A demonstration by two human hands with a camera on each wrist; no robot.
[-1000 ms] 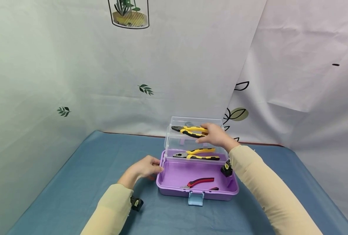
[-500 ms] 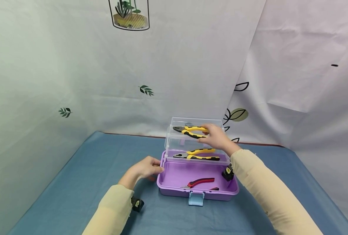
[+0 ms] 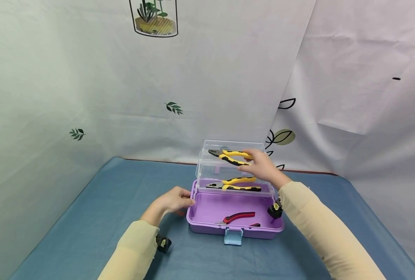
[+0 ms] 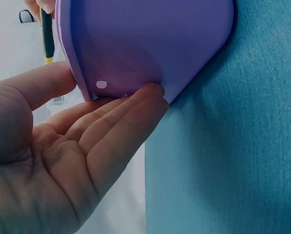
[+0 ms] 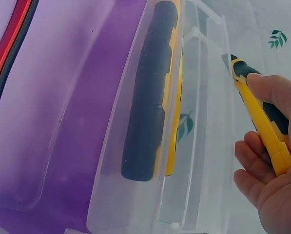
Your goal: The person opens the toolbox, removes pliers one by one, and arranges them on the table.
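Currently, the right hand [image 3: 261,167] grips yellow-and-black pliers [image 3: 224,154] by the handles, raised near the far clear tier [image 3: 235,144] of a purple toolbox [image 3: 211,206] on the blue surface [image 3: 123,202]. The left hand [image 3: 172,200] pinches the toolbox's left rim. Another yellow-and-black pair [image 3: 240,188] lies in the near clear tray [image 3: 235,193]; red-handled pliers [image 3: 239,216] lie nearest, inside the box.

A blue cloth [image 4: 223,146] with a fine weave covers the table [image 3: 88,217], whose far corners lie at ten and two o'clock; a thin reddish-brown line [image 3: 158,161] runs along the edge at twelve. Near the middle, directly on the cloth, stands an open purple toolbox [image 3: 211,210], its pale-blue latch [image 3: 233,237] facing six o'clock.
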